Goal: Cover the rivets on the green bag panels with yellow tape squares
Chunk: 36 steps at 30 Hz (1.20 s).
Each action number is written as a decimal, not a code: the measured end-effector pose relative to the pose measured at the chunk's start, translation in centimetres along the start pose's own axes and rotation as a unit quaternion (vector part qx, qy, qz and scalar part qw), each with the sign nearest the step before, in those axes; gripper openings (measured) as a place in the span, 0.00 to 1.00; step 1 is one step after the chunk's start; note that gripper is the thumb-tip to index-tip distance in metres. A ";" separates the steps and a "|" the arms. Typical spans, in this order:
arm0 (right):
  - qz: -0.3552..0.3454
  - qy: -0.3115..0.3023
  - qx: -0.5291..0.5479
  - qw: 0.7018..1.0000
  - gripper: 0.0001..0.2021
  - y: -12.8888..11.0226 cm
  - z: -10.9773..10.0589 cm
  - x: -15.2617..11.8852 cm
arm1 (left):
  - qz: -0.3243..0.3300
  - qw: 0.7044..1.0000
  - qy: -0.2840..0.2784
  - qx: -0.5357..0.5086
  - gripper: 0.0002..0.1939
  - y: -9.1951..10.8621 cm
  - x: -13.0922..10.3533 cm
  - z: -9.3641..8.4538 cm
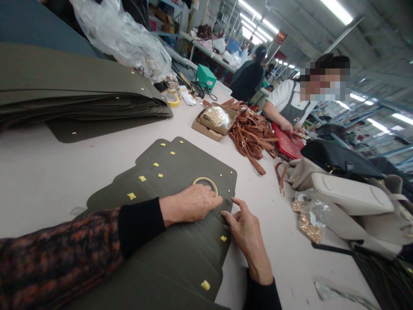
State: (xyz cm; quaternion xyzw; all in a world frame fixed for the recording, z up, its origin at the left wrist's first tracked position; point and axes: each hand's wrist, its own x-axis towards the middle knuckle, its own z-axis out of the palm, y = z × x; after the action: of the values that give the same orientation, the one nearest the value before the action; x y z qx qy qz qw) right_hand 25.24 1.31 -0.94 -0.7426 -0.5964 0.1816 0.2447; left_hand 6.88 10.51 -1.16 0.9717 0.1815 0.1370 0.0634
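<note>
My left hand [192, 203] is closed around a roll of yellow tape [206, 178], over the dark olive leather panels [183, 161]. These panels lie overlapped on the table, with small yellow tape pieces [142, 178] stuck on them in several places. At the panels' right edge, my right hand [245, 228] has its thumb and forefinger apart. The thumb tip rests on or just above the panel, and I see nothing held there. Small metal bits [229, 190] show on the uppermost panel near its corner.
At the left sits a thick stack of olive panels [97, 92]. Ahead are a cardboard box with gold hardware [214, 122] and brown straps [250, 133]. Pale bags [351, 193] and bagged gold chain [309, 228] lie right. A co-worker [290, 107] handles a red piece across the table.
</note>
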 end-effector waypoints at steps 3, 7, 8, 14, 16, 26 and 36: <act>-0.085 0.034 -0.027 0.995 0.08 0.6 -0.4 -0.7 | -0.005 1.000 0.005 0.001 0.01 -0.2 0.0 0.2; -0.225 0.001 -0.072 0.972 0.09 1.0 -0.1 -1.5 | -0.012 1.000 0.013 -0.006 0.02 -0.2 0.0 0.6; -0.239 -0.006 -0.084 0.967 0.10 0.9 0.0 -1.5 | -0.014 1.000 0.014 -0.007 0.02 -0.2 0.0 0.7; -0.134 -0.046 -0.129 0.982 0.11 -0.6 0.5 0.0 | -0.014 1.000 0.011 -0.010 0.03 -0.1 0.0 0.5; -0.069 -0.053 -0.118 0.989 0.11 -1.1 0.4 0.5 | -0.014 1.000 0.009 -0.013 0.03 -0.3 0.1 0.1; 0.007 -0.153 0.026 0.988 0.11 -1.6 -0.6 0.2 | -0.023 0.990 0.106 -0.088 0.07 -2.1 0.3 -1.6; -0.183 0.110 0.098 0.972 0.08 -1.8 0.4 0.7 | 0.004 0.987 0.131 -0.093 0.20 -1.0 0.3 -1.0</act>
State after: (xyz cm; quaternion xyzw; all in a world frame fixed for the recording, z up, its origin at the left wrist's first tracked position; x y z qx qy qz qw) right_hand 23.76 2.34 -0.23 -0.6084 -0.6710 0.1086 0.4095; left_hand 6.50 11.62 -0.29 0.9360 0.1712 0.2795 0.1284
